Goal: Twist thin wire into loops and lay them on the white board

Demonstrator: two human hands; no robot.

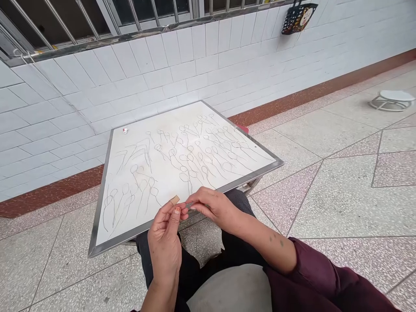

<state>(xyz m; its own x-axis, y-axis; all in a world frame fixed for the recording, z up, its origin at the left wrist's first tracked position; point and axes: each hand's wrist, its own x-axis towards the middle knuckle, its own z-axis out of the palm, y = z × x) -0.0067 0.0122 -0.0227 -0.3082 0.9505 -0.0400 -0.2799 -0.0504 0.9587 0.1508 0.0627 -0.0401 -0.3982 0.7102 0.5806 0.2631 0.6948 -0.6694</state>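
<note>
My left hand [166,232] is raised at the table's near edge, its thumb and fingers closed in a pinch; what lies in the pinch is too small to make out. A tan strip [175,199] wraps its index fingertip. Facing it, my right hand [212,207] pinches a small grey-green piece [188,205] between thumb and fingers, almost touching the left fingertips. Many thin dark wires [190,158], each with a loop at one end and a long tail, lie spread across the white tabletop [169,190] beyond my hands.
The metal-rimmed table stands close to a white tiled wall [143,93]. A small white and red object [125,130] lies near its far left corner. At the right, a low round stool [391,99] stands on the floor. A black basket [298,18] hangs on the wall near the barred window.
</note>
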